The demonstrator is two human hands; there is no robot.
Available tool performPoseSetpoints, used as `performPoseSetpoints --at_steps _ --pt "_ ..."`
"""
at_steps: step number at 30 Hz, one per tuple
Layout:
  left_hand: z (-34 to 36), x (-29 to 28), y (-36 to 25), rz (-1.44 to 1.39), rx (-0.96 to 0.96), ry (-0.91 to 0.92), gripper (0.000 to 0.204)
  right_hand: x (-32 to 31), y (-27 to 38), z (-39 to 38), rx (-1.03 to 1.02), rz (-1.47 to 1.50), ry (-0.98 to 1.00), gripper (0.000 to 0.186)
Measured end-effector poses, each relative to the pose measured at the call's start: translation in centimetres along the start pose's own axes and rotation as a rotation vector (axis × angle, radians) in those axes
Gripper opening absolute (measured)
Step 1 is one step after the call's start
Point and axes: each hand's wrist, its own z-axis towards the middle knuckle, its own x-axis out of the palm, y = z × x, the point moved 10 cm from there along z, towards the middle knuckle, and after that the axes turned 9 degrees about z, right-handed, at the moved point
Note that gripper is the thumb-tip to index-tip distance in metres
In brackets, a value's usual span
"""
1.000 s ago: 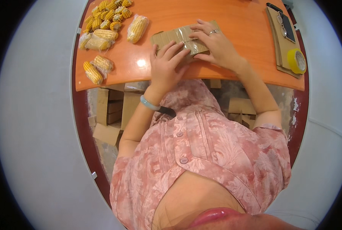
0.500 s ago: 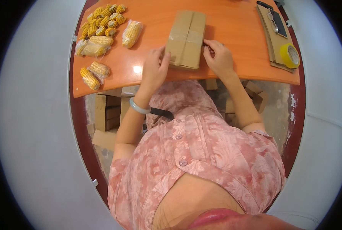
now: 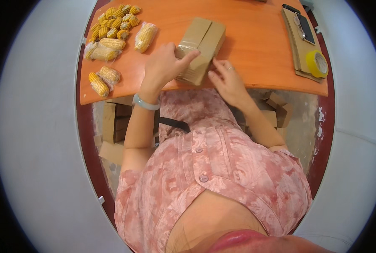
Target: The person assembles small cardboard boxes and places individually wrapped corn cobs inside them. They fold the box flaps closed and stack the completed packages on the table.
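Observation:
A taped cardboard box (image 3: 202, 38) lies on the orange table (image 3: 247, 33) in front of me, its long side running away from me at a slant. My left hand (image 3: 165, 65) grips its left side near the close end, thumb reaching over the top. My right hand (image 3: 226, 78) is at the lower right side, fingertips on the edge, fingers bent. Left of the box are a bagged corn cob (image 3: 145, 38) and, nearer the edge, two more cobs (image 3: 98, 84).
Several corn pieces (image 3: 112, 23) and bagged cobs (image 3: 101, 51) fill the back left. At the right are flattened cardboard (image 3: 295, 63), yellow tape (image 3: 316, 64), glasses (image 3: 299, 27) and a dark phone (image 3: 308, 29). Boxes (image 3: 110, 122) lie below the table.
The box has turned from crosswise to lengthwise, and since half a second ago has slanted and come toward me. My left hand has moved left and up along with it.

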Motion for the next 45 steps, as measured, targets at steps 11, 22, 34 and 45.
performPoseSetpoints --at_steps 11,22,34,45 --pt "-1.6 0.8 -2.0 0.24 0.143 -0.366 0.12 -1.5 2.0 3.3 -0.317 -0.373 0.143 0.067" --pt "-1.6 0.8 -3.8 0.129 0.394 -0.114 0.127 2.8 6.1 8.0 -0.659 -0.678 0.507 0.086" --pt "-6.4 0.6 2.0 -0.218 0.293 -0.468 0.082 -16.1 7.6 10.3 -0.221 -0.52 0.024 0.106" --pt "-6.7 5.9 4.4 0.016 0.176 -0.401 0.056 -38.9 -1.0 27.6 0.231 -0.559 -0.714 0.111"
